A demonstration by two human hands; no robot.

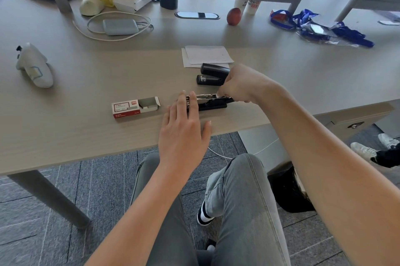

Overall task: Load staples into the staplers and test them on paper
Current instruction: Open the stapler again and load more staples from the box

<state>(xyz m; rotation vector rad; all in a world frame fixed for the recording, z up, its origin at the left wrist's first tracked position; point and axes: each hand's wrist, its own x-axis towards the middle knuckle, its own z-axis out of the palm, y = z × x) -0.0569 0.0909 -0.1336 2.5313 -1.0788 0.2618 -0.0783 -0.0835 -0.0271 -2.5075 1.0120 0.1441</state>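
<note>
A black stapler [213, 104] lies opened on the wooden desk [86, 97], its metal staple channel exposed. My right hand [240, 87] pinches the rear end of that channel. My left hand [184, 129] lies flat with fingers spread, fingertips resting on the front end of the stapler. A second black stapler [213, 74] stands closed just behind. A red and white staple box [135, 107] lies open to the left. White paper sheets [206, 55] lie behind the staplers.
A white game controller [34, 65] lies at the left. A grey power bank with white cable [120, 26], an apple [233, 16] and blue lanyards [320, 25] sit further back. The desk edge runs close to my knees.
</note>
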